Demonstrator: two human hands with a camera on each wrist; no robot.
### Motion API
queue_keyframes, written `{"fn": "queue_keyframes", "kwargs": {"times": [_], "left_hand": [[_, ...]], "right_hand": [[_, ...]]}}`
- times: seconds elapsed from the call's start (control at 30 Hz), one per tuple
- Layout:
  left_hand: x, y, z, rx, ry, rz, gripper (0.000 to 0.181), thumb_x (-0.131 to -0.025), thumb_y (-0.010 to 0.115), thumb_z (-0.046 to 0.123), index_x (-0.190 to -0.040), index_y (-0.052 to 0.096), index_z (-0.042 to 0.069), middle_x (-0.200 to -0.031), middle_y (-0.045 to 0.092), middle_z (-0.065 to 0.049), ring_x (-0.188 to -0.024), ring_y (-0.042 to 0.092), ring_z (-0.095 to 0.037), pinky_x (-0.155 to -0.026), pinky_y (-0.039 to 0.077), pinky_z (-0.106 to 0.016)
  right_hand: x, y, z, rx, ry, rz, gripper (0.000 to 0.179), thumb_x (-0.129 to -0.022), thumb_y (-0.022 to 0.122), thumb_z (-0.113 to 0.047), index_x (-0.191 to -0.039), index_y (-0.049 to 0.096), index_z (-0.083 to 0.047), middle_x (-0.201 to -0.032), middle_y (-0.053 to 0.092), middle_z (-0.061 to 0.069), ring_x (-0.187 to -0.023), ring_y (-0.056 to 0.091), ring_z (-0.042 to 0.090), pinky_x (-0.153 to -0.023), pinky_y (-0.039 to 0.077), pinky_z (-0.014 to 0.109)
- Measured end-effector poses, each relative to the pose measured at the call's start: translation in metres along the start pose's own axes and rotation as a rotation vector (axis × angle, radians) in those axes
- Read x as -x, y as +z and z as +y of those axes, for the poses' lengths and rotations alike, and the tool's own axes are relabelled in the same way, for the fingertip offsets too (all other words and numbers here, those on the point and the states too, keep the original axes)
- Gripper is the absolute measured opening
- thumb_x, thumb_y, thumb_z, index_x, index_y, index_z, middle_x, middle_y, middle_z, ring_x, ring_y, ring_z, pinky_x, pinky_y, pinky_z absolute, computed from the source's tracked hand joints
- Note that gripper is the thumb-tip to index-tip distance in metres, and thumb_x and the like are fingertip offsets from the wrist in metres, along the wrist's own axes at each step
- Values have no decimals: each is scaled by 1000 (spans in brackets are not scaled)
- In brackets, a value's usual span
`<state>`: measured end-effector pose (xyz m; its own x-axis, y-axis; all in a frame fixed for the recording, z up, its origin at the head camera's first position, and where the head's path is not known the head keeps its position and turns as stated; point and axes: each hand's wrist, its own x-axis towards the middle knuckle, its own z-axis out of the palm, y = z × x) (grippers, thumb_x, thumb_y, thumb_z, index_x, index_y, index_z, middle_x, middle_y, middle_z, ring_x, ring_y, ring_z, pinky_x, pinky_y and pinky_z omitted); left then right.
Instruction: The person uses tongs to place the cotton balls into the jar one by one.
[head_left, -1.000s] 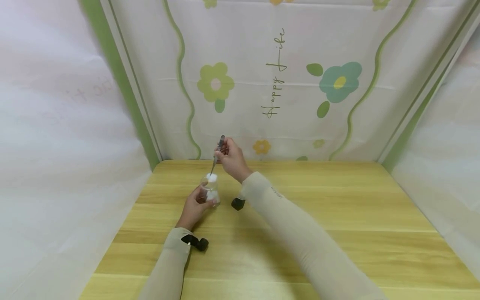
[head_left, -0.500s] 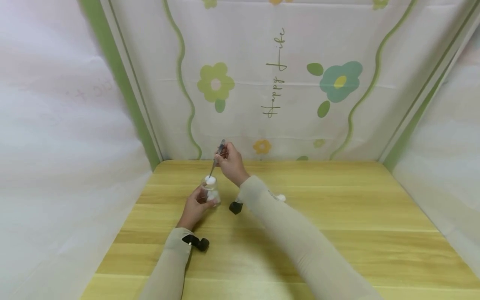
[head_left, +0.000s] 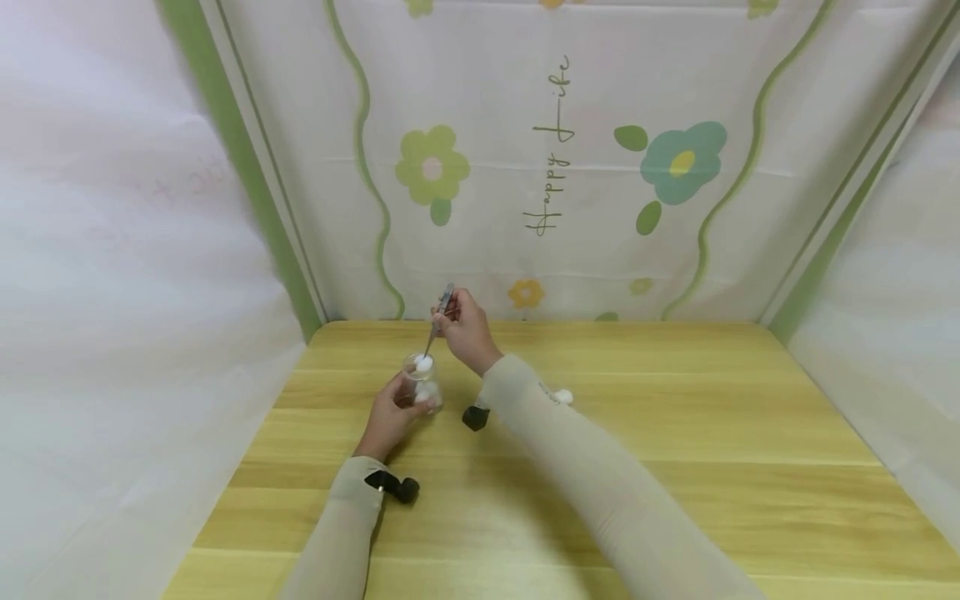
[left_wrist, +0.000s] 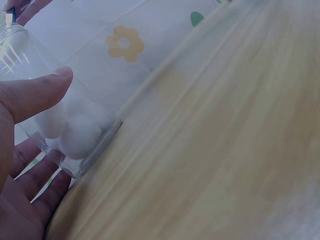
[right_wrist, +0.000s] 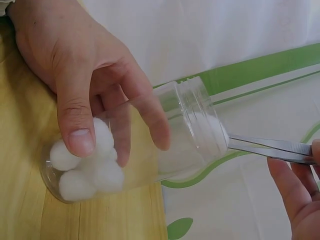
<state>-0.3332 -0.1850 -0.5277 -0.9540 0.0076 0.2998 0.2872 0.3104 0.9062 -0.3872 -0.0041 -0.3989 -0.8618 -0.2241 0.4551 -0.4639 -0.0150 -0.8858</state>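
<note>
Beige fabric sleeves (head_left: 600,479), two, one on each forearm; a small black device (head_left: 405,490) at the left wrist, another black device (head_left: 475,418) at the right.

Left hand (head_left: 390,414): thumb on one side, fingers on the other, holding a clear cylindrical jar (right_wrist: 145,171) with a threaded neck, mouth up. The jar lies between thumb and fingers, touching both.

White fluffy cotton balls (right_wrist: 77,186), several, heaped at the jar's base, beside the thumb tip behind the clear wall.

A single white cotton ball (right_wrist: 210,132) within the jar's neck, above the left fingers, at the tips of slim grey metal tweezers (right_wrist: 270,149).

Right hand (head_left: 468,332): fingers pinching the tweezers, above the jar.

White fluffy piece (head_left: 564,397), partly hidden by the right sleeve, on the yellow wood-grain table (head_left: 712,508).

Beyond: white cloth backdrop (head_left: 487,242), printed with flowers and "Happy Life".
</note>
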Motion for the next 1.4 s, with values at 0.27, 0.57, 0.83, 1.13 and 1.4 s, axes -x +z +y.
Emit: {"fn": "queue_keyframes", "kwargs": {"times": [0.27, 0.57, 0.83, 1.13, 1.4], "left_hand": [[1, 2, 0, -18, 0, -1, 62, -78, 84, 21, -133, 57, 19, -113, 66, -9, -105, 60, -25, -94, 48, -43], [2, -1, -1, -15, -8, -7, 67, -77, 85, 22, -136, 54, 12, -113, 65, -11, -105, 60, -25, -93, 48, -43], [2, -1, 2, -4, -25, -16, 73, -77, 84, 24, -141, 51, 11, -112, 65, -13, -105, 59, -26, -93, 47, -46], [2, 0, 4, -6, -43, -20, 68, -78, 84, 23, -139, 53, 19, -114, 64, -12, -106, 58, -26, -95, 47, -44], [3, 1, 3, -23, -22, -2, 69, -77, 85, 21, -139, 53, 19, -111, 63, -12, -104, 59, -26, -93, 48, -44]], "right_hand": [[1, -5, -4, 2, -9, -5, 20, -97, 57, -1, -115, 50, -3, -102, 61, 14, -88, 61, 22, -75, 57, 37], [2, -8, -4, -8, -11, -9, 21, -96, 58, 0, -115, 50, -3, -104, 60, 18, -89, 60, 21, -76, 57, 33], [3, -11, -2, -8, -14, -8, 20, -95, 58, 2, -113, 50, -2, -100, 59, 14, -87, 59, 23, -75, 57, 34], [7, -22, -18, -6, 27, -15, 23, -97, 57, 0, -119, 48, 0, -107, 58, 19, -91, 58, 24, -82, 55, 45], [4, -37, 0, -10, 30, 16, 25, -97, 60, -8, -119, 49, -4, -106, 57, 16, -92, 58, 22, -78, 56, 33]]}}
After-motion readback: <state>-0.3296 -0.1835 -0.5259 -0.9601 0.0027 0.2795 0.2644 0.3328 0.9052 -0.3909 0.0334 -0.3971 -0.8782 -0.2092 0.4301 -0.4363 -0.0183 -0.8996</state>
